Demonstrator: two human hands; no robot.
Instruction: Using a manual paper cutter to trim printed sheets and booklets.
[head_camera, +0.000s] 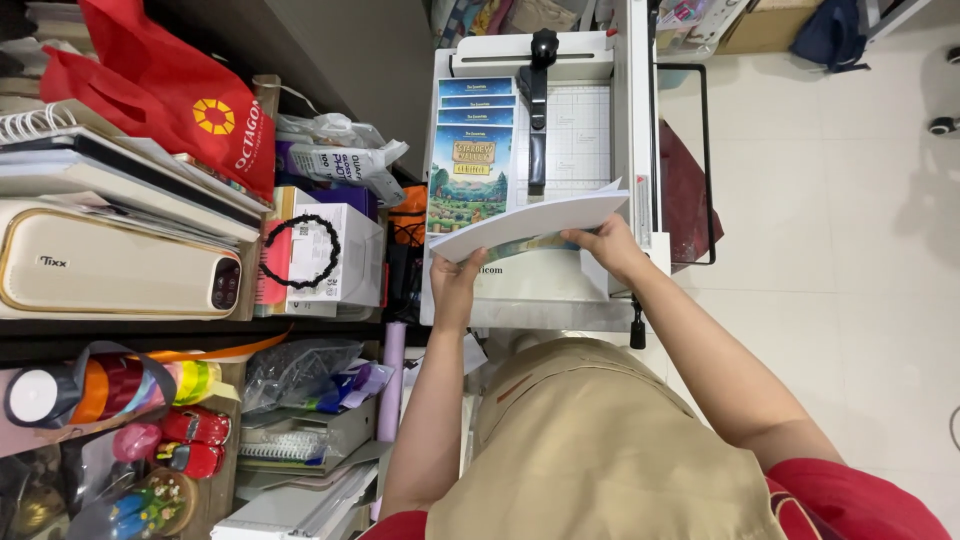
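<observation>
Head view: thin white stack of printed sheets, light and floppy, held above white paper cutter. Left hand and right hand are pinched on opposite edges; edge holds judged best.

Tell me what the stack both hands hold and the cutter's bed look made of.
Sheet stack: paper or thin card, matte white backs, bowing slightly between left hand and right hand. Paper cutter bed: probably painted metal, smooth off-white with a printed grid; plastic is possible.
</observation>
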